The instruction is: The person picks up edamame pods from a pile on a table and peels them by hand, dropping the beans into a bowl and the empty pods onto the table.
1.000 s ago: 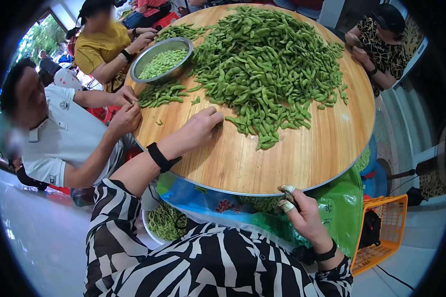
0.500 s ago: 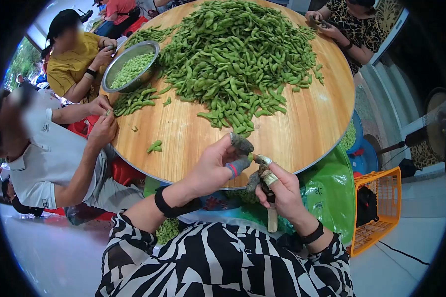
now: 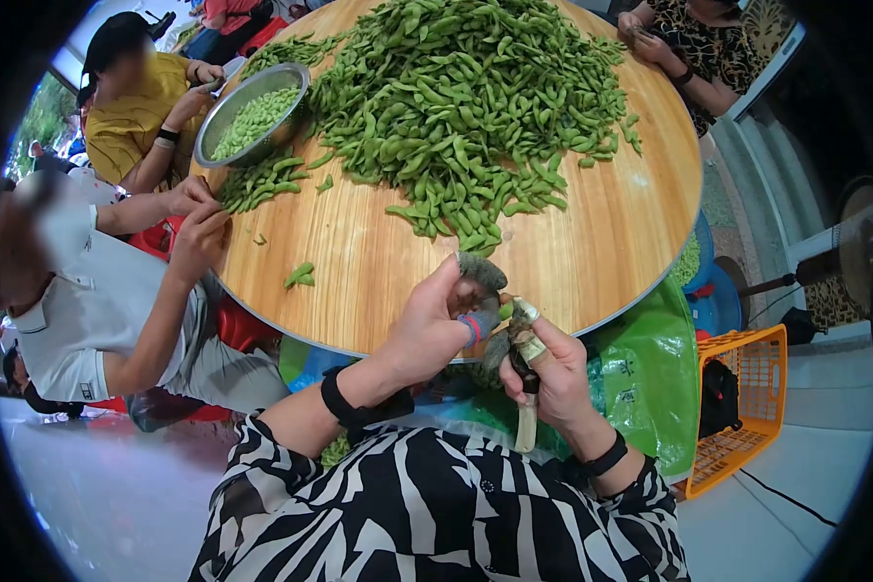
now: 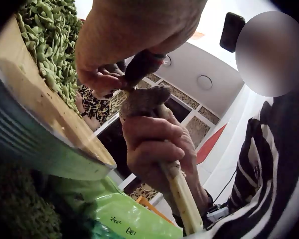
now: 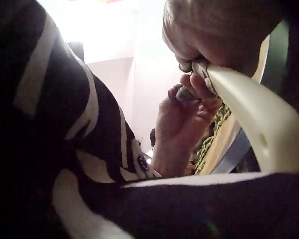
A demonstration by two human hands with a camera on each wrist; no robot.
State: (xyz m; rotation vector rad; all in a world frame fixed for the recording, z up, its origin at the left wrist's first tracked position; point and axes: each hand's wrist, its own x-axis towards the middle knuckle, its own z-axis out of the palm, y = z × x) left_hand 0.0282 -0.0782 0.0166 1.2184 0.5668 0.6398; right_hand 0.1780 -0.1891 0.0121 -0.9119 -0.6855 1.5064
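In the head view the left hand (image 3: 427, 325), with grey coverings on its thumb and finger, pinches a small green pod (image 3: 505, 310) over the table's near edge. The right hand (image 3: 556, 378) grips a tool by its pale handle (image 3: 527, 427), its wrapped thumb close to the pod. The handle also shows in the left wrist view (image 4: 184, 196) and, large, in the right wrist view (image 5: 269, 117). The tool's working end is hidden by fingers. Beyond the hands, a big heap of green pods (image 3: 466, 107) covers the table's middle.
On the round wooden table (image 3: 359, 272) a metal bowl (image 3: 296, 109) of shelled beans stands at the left, with loose pods (image 3: 301, 275) nearer. People sit at the left and far right. A green bag (image 3: 650, 388) hangs below the edge; an orange crate (image 3: 771, 388) stands right.
The left hand has come back from the tabletop near the heap to meet the right hand, which has moved left and slightly up. A few loose pods now lie at the table's left.
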